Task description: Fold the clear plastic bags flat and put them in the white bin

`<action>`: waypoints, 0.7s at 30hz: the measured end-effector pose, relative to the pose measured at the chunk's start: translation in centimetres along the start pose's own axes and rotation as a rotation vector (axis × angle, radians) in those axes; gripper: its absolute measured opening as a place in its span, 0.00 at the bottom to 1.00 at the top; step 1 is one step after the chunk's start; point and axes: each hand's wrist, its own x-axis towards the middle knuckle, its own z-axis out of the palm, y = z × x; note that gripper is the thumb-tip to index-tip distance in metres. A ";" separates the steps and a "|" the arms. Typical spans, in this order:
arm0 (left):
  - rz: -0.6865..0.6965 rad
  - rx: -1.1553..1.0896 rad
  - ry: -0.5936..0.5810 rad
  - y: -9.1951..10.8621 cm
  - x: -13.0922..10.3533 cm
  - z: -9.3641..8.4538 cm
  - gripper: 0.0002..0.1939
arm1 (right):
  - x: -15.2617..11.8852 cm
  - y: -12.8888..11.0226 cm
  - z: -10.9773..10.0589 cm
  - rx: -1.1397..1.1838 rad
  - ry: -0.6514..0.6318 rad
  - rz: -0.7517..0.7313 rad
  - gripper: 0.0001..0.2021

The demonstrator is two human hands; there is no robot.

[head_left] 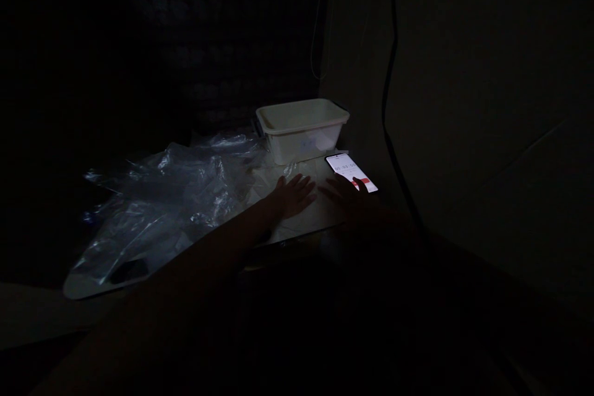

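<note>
While the left hand [292, 195] lies flat with fingers spread on the table [306, 219], the right hand [346, 193] rests open, fingertips touching the lit phone [346, 167]. Just behind stands a white plastic tub [301, 130]; crumpled clear plastic bags [162, 198] lie to the left.

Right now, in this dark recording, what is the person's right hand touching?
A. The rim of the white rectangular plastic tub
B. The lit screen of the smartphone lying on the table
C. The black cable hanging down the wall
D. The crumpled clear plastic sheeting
B: the right hand has its fingers on the lit smartphone, in front of the white rectangular plastic tub, while the left hand lies flat beside it.
</note>
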 end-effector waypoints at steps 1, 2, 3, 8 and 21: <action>0.009 -0.003 0.002 -0.1 -0.1 -0.1 0.25 | 0.3 0.0 -0.2 0.009 0.007 0.042 0.36; 0.016 -0.009 0.003 -0.2 -0.1 -0.3 0.25 | 0.7 0.0 -0.3 0.019 0.015 0.082 0.34; 0.016 -0.019 0.005 -0.3 -0.2 -0.6 0.26 | 1.1 0.1 -0.5 0.028 0.023 0.116 0.32; -0.117 -0.040 0.040 -1.6 -1.0 -1.4 0.28 | 3.2 0.1 -0.8 0.050 -0.009 0.158 0.22; -0.503 -0.059 0.008 -6.6 -6.0 -2.7 0.17 | 8.9 -3.8 -1.6 0.111 -0.129 0.027 0.19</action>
